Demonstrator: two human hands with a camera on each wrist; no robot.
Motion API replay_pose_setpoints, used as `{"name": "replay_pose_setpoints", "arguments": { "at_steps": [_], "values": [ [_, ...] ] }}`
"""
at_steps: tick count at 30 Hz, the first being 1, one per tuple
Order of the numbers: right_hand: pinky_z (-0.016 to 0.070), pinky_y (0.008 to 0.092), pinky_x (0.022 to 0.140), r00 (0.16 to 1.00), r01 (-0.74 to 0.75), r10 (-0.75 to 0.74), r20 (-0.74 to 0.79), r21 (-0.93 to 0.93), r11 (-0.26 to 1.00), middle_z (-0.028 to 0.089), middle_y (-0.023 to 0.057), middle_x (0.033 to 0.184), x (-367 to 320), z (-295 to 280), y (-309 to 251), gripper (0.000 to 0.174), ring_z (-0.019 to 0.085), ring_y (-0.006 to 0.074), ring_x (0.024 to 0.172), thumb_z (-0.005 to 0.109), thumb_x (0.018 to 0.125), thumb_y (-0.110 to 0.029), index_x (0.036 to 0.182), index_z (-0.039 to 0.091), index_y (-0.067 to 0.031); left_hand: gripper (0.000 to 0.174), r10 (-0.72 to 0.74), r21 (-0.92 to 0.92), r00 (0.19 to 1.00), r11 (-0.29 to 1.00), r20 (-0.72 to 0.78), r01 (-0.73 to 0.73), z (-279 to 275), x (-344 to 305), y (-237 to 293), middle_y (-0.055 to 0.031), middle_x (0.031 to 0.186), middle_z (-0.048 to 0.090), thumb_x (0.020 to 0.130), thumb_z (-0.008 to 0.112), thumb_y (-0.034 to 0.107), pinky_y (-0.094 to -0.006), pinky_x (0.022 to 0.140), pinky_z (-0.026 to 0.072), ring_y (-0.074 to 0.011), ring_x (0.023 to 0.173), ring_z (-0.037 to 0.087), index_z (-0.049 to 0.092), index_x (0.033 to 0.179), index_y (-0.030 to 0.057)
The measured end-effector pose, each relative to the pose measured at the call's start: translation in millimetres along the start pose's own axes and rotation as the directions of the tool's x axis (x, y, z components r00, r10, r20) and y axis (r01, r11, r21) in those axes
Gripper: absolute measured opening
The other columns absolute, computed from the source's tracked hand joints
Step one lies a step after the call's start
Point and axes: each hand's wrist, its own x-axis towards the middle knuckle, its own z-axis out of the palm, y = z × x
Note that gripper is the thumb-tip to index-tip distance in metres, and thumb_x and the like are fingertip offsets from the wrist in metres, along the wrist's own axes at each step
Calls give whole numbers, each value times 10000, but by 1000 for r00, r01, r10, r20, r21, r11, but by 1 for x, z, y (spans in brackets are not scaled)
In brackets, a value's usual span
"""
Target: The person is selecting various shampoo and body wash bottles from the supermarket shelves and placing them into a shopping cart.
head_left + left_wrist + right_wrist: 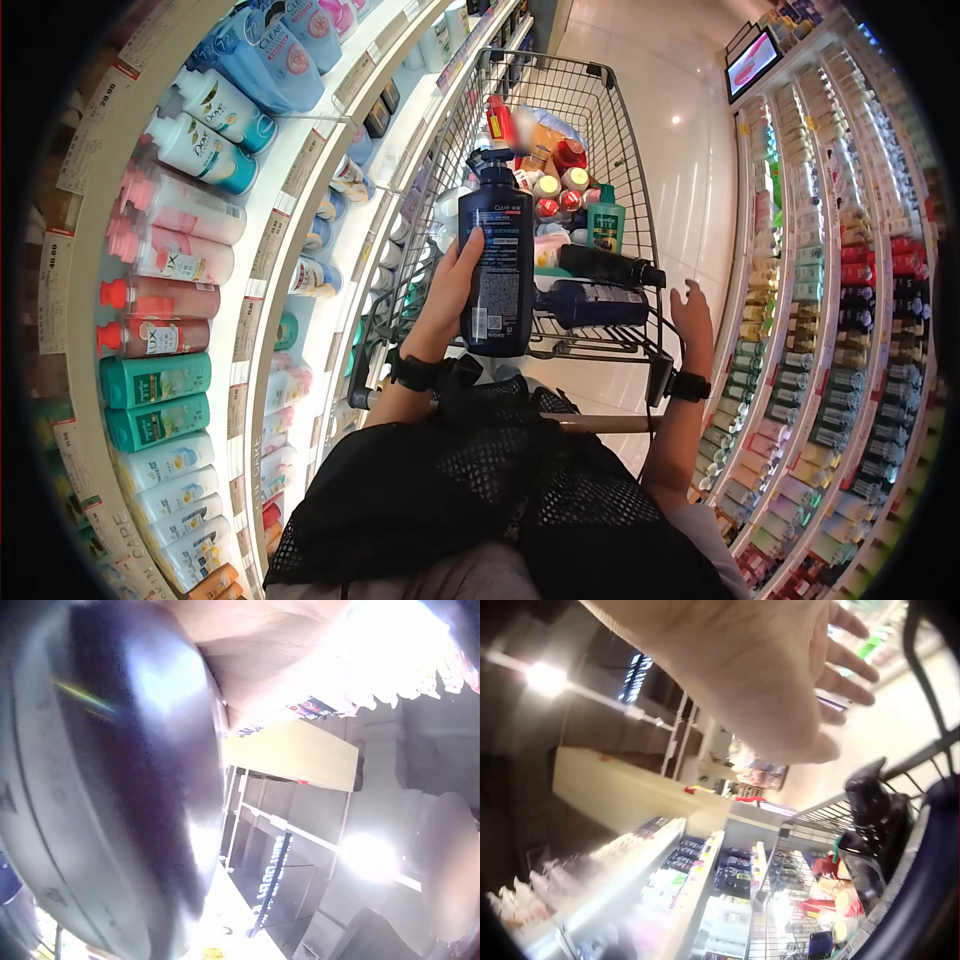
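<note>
My left hand (457, 288) grips a large dark blue pump bottle (497, 265) upright over the near end of the shopping cart (640, 190), its printed label facing up to the head view. In the left wrist view the bottle (150, 787) fills the left side, with part of the hand (259, 652) above it. My right hand (692, 315) is just outside the cart's right side, holding nothing; in the right wrist view its fingers spread loosely from the palm (757, 682). Inside the cart lie another dark blue bottle (600, 303), a black bottle (612, 266) and a green pump bottle (605, 222).
Lit shelves with Dove bottles (200, 150), pink bottles (185, 250) and green bottles (158, 382) stand left. Another product shelf (830, 330) curves along the right, beyond the pale floor (685, 150). A black mesh bag (470, 470) hangs before my body, near the cart handle (600, 424).
</note>
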Motion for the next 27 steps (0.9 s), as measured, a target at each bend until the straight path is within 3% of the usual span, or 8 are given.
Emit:
{"name": "replay_pose_setpoints", "arguments": {
  "at_steps": [3,5,8,9,14,17,20,27],
  "values": [
    [466,392,786,999,40,-39,30,-23,999,583,264,961,7,16,12,450,590,338,896,510,840,-281,1136,454,53,351,79,7,996,997,41,-79,6,-2,0,-22,901,584,901,486,314,-204,665,455,-69,763,563,470,1107,31],
    [501,340,563,920,-183,55,388,301,936,626,185,759,2,2,0,342,624,247,639,509,850,-212,1088,487,33,348,105,14,992,994,74,-107,12,-2,0,-23,915,582,900,490,306,-203,676,454,-67,776,560,465,1114,32],
    [452,280,417,925,-100,-7,379,261,960,607,106,610,5,9,11,260,575,162,477,506,853,-154,1047,508,18,341,99,60,989,993,112,-106,18,-5,-4,-23,934,581,900,494,296,-199,690,450,-61,800,553,466,1116,34],
    [450,291,482,915,-132,27,404,233,963,610,101,645,1,4,8,285,583,163,547,524,841,-167,1092,526,-32,341,88,78,990,992,110,-97,21,-5,-6,-21,936,580,899,496,294,-198,692,448,-60,802,551,466,1117,34],
    [409,286,470,903,-118,0,430,248,962,607,79,643,-8,-5,4,331,567,150,554,522,828,-129,1152,509,-60,363,79,91,989,992,127,-91,23,-5,-9,-22,962,571,902,492,291,-204,721,444,-63,832,543,446,1150,31],
    [427,290,554,909,-123,3,418,262,957,601,73,646,-19,-14,-2,338,579,150,606,503,816,-66,1154,503,-57,368,77,115,993,990,92,-87,23,-6,-8,-29,999,560,907,483,279,-213,758,433,-68,870,531,435,1174,29],
    [348,243,439,909,-76,-83,408,360,930,603,59,666,-6,13,37,366,478,94,497,493,822,-87,1187,471,-71,371,68,97,995,992,68,-75,23,-7,-8,-33,1017,553,908,482,267,-215,771,426,-72,879,525,428,1179,19],
    [347,252,454,900,-126,-41,434,349,928,603,65,675,-23,6,45,366,489,97,512,482,829,-89,1193,453,-67,385,174,188,982,965,68,-183,30,-12,-15,-34,1000,545,898,502,275,-212,767,420,-65,870,508,430,1173,15]
  ]
}}
